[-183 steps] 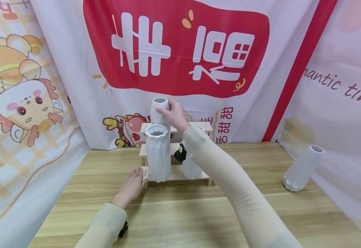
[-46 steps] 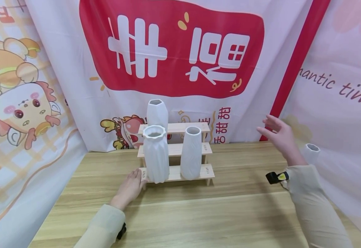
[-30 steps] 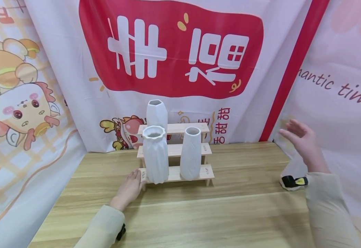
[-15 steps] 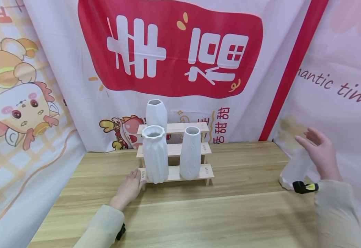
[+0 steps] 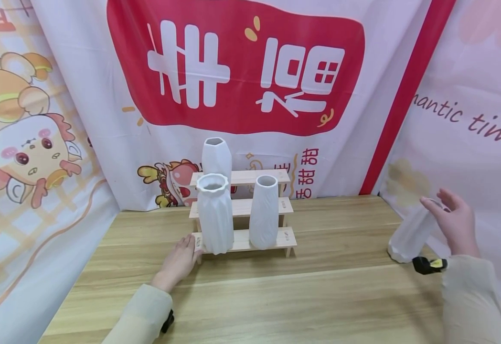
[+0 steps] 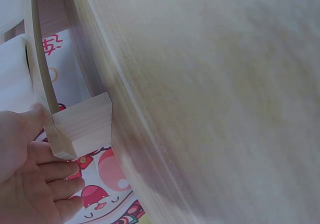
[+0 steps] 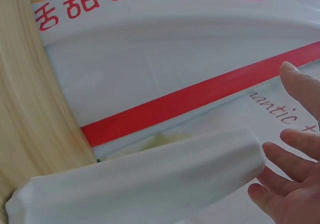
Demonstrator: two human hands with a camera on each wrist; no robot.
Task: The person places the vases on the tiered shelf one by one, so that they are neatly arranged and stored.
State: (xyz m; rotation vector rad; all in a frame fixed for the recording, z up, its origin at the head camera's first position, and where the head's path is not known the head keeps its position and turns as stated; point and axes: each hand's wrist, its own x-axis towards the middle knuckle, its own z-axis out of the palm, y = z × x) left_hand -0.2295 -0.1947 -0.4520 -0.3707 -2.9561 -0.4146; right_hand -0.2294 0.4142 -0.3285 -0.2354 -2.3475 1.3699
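Observation:
My left hand [image 5: 177, 263] holds the left end of the lowest step of a three-tier wooden display stand [image 5: 243, 207], its thumb at the front edge. In the left wrist view, the thumb and fingers lie around the board's corner. On the stand are a ruffled-rim white vase [image 5: 216, 220], a tapered white vase [image 5: 264, 217] and, higher at the back left, a faceted white vase [image 5: 217, 156]. At the far right, my right hand [image 5: 454, 222] spreads its fingers at the mouth of another white vase [image 5: 410, 235]; whether they touch it is unclear.
A wood-grain table [image 5: 250, 306] lies beneath everything. Printed cloth hangs behind and at both sides, with a red panel [image 5: 246, 114] at the back. The right-hand cloth [image 5: 482, 157] is close beside the far-right vase.
Earlier my right hand held the faceted vase at the stand's top; it let go, moved right and came down to the far-right vase. My left hand stayed on the stand.

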